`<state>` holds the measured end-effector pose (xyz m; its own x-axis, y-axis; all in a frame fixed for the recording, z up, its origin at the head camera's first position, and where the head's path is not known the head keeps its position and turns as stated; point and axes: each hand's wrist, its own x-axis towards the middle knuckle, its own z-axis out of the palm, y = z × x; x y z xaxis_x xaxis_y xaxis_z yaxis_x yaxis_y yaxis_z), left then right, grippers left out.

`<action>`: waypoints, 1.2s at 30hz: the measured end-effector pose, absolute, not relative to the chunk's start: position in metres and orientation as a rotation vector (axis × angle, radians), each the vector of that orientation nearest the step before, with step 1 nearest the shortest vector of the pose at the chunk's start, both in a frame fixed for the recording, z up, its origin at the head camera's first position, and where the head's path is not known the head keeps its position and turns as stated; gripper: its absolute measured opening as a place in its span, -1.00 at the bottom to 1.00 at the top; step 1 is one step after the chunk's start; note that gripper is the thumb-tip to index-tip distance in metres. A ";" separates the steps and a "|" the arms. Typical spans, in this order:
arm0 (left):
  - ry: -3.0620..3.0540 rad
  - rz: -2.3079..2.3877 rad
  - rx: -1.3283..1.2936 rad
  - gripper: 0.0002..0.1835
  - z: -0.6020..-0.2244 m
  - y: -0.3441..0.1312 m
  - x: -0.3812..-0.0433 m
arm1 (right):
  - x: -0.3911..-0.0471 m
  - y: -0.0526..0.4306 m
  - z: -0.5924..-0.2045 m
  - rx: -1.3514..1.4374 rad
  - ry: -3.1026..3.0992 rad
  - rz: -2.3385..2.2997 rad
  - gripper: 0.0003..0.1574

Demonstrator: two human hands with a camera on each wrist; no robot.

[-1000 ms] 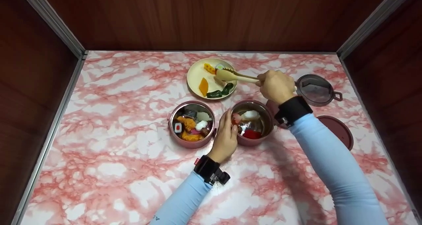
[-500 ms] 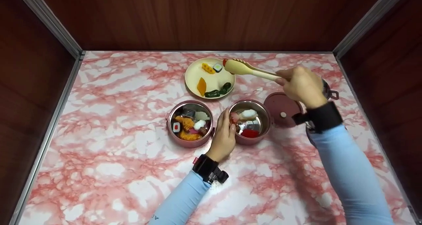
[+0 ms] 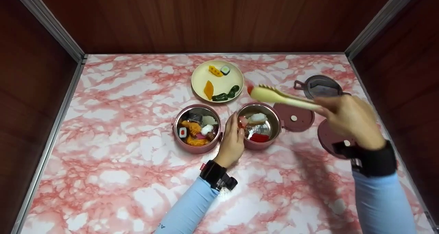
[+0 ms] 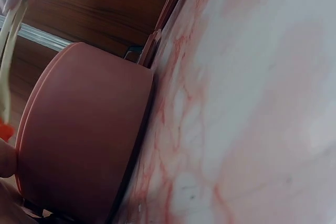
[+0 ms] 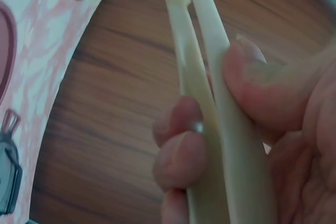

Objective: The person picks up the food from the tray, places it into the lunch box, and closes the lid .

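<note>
Pinching long cream toothed tongs (image 3: 286,99) in right hand (image 3: 355,120), pointing leftward to small red food piece (image 3: 250,89) at tips, past far rim of round pink metal-lined pot (image 3: 259,144) in head view, resting nearer left hand (image 3: 231,146), fingers almost straight, against pot.

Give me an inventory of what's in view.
Table: 1, red and white, underneath
Walls: 3, brown, around table
Pots: 2, pink, side by side
Pot food: several, mixed, inside
Plate: 1, cream, behind pots
Plate food: 5, yellow, orange, green, black and white
Lids: 2, pink, right of pots
Grey piece: 1, grey, behind lids
Tongs: 1, cream, above table
Red piece: 1, red, tongs' tips
Wristbands: 2, black, wrists
Sleeves: 2, blue, forearms
Left hand: 1, bare, touching right pot
Right hand: 1, bare, holding tongs
</note>
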<state>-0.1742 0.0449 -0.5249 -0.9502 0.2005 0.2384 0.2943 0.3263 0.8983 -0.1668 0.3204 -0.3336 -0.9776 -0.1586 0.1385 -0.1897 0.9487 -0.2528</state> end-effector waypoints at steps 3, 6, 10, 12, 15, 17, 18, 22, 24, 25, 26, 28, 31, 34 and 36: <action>-2.481 -1.711 -0.463 -0.33 -0.525 0.045 -0.175 | -0.155 0.331 -0.337 0.293 -3.012 0.350 -0.65; -2.481 -1.705 -0.453 -0.33 -0.526 0.045 -0.176 | -0.149 0.339 -0.342 0.348 -3.032 0.290 -0.68; -2.487 -1.697 -0.452 -0.33 -0.527 0.045 -0.176 | -0.146 0.342 -0.350 0.446 -3.034 0.228 -0.72; -2.488 -1.695 -0.456 -0.34 -0.527 0.045 -0.176 | -0.145 0.341 -0.353 0.476 -3.026 0.203 -0.72; -2.497 -1.698 -0.451 -0.34 -0.527 0.044 -0.176 | -0.146 0.337 -0.357 0.480 -3.031 0.173 -0.68; -2.501 -1.700 -0.447 -0.33 -0.528 0.044 -0.176 | -0.148 0.333 -0.359 0.486 -3.036 0.153 -0.66; -2.504 -1.700 -0.445 -0.33 -0.528 0.045 -0.177 | -0.150 0.331 -0.360 0.489 -3.042 0.142 -0.66; -2.503 -1.700 -0.441 -0.34 -0.529 0.046 -0.177 | -0.154 0.324 -0.362 0.530 -3.051 0.090 -0.63; -2.503 -1.704 -0.441 -0.33 -0.528 0.046 -0.177 | -0.155 0.323 -0.363 0.542 -3.063 0.082 -0.61; -2.503 -1.705 -0.442 -0.33 -0.528 0.046 -0.177 | -0.156 0.323 -0.363 0.550 -3.073 0.090 -0.60; -2.501 -1.703 -0.446 -0.33 -0.527 0.046 -0.176 | -0.156 0.323 -0.363 0.553 -3.091 0.105 -0.59; -2.495 -1.698 -0.453 -0.33 -0.527 0.046 -0.176 | -0.157 0.325 -0.363 0.564 -3.122 0.142 -0.59; -2.506 -1.692 -0.453 -0.32 -0.527 0.046 -0.175 | -0.157 0.329 -0.365 0.537 -3.150 0.216 -0.58; -2.512 -1.687 -0.454 -0.33 -0.527 0.045 -0.175 | -0.155 0.333 -0.366 0.478 -3.122 0.306 -0.59; -2.511 -1.689 -0.451 -0.33 -0.526 0.045 -0.175 | -0.151 0.333 -0.368 0.408 -3.094 0.374 -0.61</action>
